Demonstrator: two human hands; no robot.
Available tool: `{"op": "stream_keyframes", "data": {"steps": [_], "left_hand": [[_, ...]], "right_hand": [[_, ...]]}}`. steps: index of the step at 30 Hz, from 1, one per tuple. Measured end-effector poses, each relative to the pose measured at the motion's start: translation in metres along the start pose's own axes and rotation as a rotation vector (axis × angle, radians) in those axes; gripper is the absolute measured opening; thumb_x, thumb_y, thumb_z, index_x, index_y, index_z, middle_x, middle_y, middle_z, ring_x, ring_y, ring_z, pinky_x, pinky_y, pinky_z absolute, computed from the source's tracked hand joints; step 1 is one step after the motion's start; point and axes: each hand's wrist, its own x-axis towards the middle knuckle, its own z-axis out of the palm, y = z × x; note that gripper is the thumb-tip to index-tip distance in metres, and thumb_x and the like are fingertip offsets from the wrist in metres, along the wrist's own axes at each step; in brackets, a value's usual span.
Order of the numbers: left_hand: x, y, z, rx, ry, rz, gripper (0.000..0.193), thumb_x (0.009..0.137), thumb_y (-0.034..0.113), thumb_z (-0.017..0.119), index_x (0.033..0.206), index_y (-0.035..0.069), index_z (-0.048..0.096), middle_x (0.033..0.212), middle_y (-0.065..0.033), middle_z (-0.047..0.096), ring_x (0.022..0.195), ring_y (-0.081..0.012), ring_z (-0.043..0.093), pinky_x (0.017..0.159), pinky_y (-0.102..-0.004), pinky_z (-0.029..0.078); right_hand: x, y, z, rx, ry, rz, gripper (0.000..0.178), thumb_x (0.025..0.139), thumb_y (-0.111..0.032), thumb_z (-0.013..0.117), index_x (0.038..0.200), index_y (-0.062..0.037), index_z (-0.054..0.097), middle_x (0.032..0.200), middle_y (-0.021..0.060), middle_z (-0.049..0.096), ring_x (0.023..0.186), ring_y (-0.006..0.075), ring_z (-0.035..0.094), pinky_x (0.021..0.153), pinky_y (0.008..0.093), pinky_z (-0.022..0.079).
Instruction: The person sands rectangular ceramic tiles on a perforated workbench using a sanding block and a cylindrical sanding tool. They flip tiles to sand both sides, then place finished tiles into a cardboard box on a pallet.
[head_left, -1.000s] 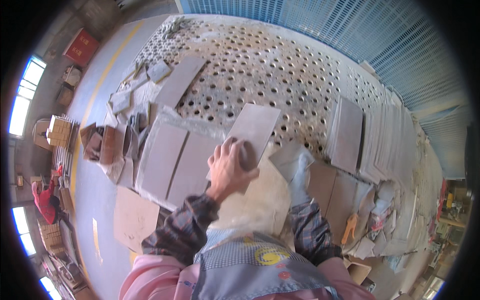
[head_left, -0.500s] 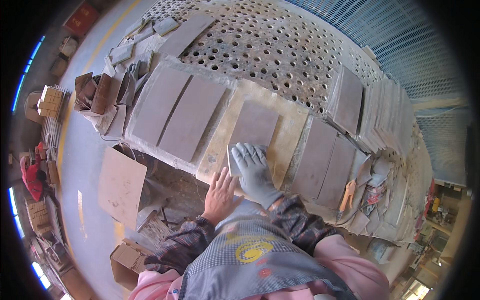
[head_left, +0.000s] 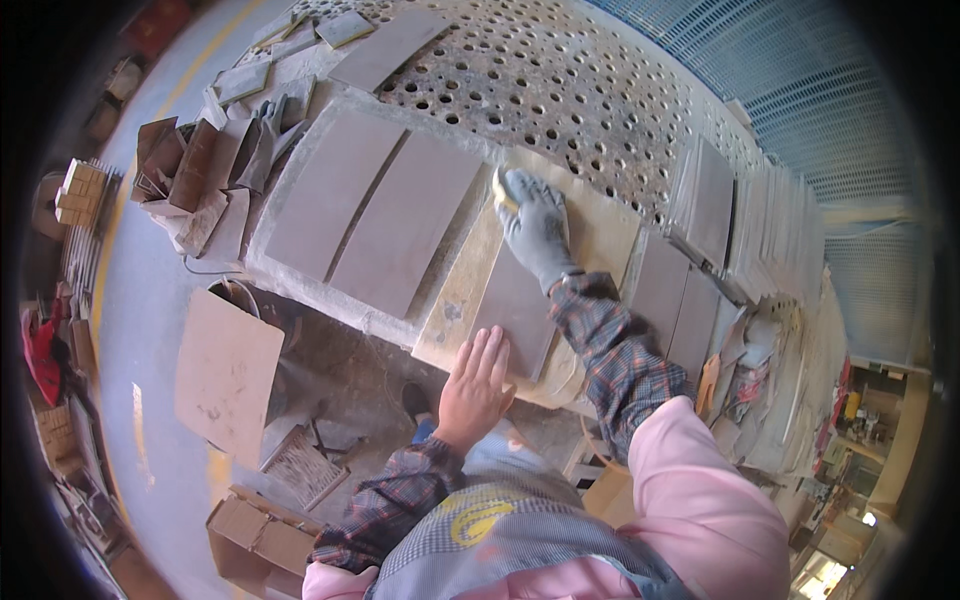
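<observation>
Tile (head_left: 520,305) flat on the tan board (head_left: 455,300), pinned under my 2 hands.

Grey, stiff and probably brittle, fairly heavy, dusty-smooth; I judge it best lifted by its 2 long edges, not a corner; its long axis runs from 6 toward 12 o'clock, tipped slightly to 1; my bare left hand (head_left: 475,385) lies spread on the near end at 6; my gloved right hand (head_left: 538,225) presses a yellow sponge (head_left: 503,190) at the far end, 12 o'clock.
</observation>
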Motion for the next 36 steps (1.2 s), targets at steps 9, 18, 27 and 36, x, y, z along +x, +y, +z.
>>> {"op": "stream_keyframes", "data": {"steps": [9, 18, 27, 36], "left_hand": [[-0.003, 0.003, -0.002, 0.043, -0.047, -0.033, 0.084, 0.090, 0.036, 0.073, 0.159, 0.002, 0.040, 0.168, -0.0145, 0.038, 0.157, -0.0322, 0.034, 0.130, -0.0502, 0.025], [-0.004, 0.001, -0.002, 0.039, -0.072, -0.047, 0.078, 0.091, 0.031, 0.070, 0.158, 0.003, 0.042, 0.167, -0.0119, 0.041, 0.157, -0.0293, 0.035, 0.129, -0.0507, 0.024], [-0.002, 0.000, -0.001, 0.013, -0.105, -0.028, 0.075, 0.093, 0.031, 0.066, 0.158, 0.003, 0.043, 0.168, -0.0148, 0.038, 0.157, -0.0329, 0.034, 0.129, -0.0539, 0.024], [0.001, -0.016, 0.001, -0.070, 0.048, 0.088, 0.058, 0.092, 0.023, 0.066, 0.148, 0.012, 0.055, 0.160, -0.0160, 0.048, 0.150, -0.0343, 0.043, 0.125, -0.0553, 0.032]], "right_hand": [[-0.014, 0.010, -0.001, 0.004, -0.045, 0.045, 0.063, 0.093, -0.025, 0.070, 0.150, -0.0030, 0.056, 0.154, 0.0211, 0.056, 0.145, 0.0396, 0.050, 0.125, 0.0531, 0.031], [-0.051, 0.011, -0.026, 0.080, -0.005, -0.040, 0.058, 0.093, -0.028, 0.071, 0.145, -0.0034, 0.061, 0.137, 0.0225, 0.066, 0.133, 0.0414, 0.058, 0.117, 0.0587, 0.038], [-0.094, 0.008, -0.038, 0.032, 0.067, -0.035, 0.054, 0.091, -0.021, 0.075, 0.140, -0.0005, 0.064, 0.140, 0.0217, 0.066, 0.135, 0.0410, 0.059, 0.119, 0.0555, 0.038], [-0.120, -0.029, -0.046, 0.020, -0.127, -0.091, 0.064, 0.091, -0.027, 0.071, 0.148, -0.0019, 0.057, 0.150, 0.0227, 0.058, 0.138, 0.0415, 0.056, 0.120, 0.0568, 0.036]]}}
